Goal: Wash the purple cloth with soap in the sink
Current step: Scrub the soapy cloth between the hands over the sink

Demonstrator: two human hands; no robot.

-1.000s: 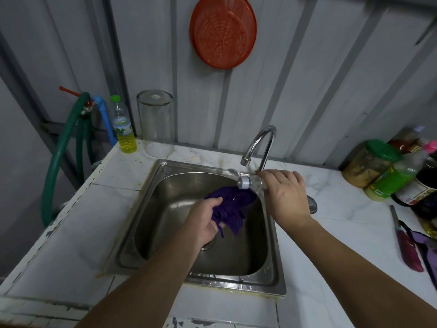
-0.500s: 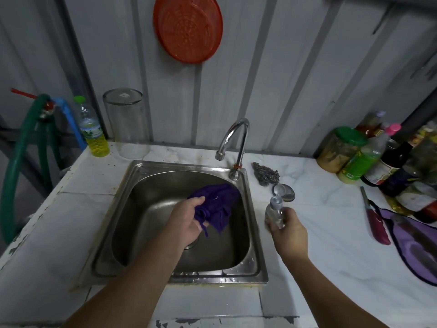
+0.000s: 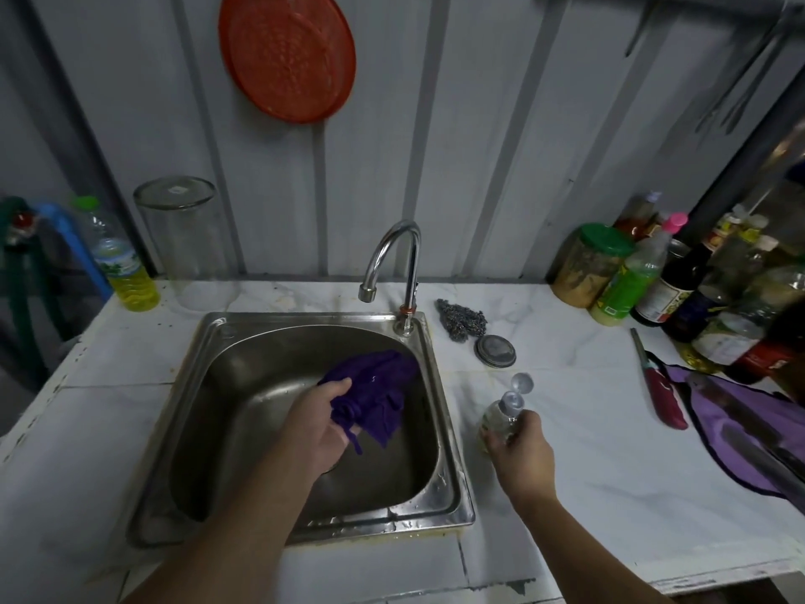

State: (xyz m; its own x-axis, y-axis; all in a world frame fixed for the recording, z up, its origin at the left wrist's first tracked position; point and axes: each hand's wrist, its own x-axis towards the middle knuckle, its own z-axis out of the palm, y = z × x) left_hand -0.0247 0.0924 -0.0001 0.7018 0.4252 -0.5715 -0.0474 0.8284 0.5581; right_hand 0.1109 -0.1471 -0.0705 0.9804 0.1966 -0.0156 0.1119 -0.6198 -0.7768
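Two hands in frame, both busy. Lower centre, the left hand point(image 3: 322, 422) is inside the steel sink point(image 3: 453, 507), fingers clenched around the purple cloth point(image 3: 374, 394). The cloth is bunched up and dark, looks wet, with loose ends hanging out of the fist, sitting toward the right side of the basin. Right of the sink, the right hand point(image 3: 520, 451) grips a small clear soap bottle point(image 3: 501, 418) over the white counter point(image 3: 588, 464), flip cap open and tipped back. Further back: a round metal lid point(image 3: 495, 350), a steel scrubber point(image 3: 461, 320) and the faucet point(image 3: 394, 259). Upper middle, an orange strainer point(image 3: 287, 54) hangs on the wall.
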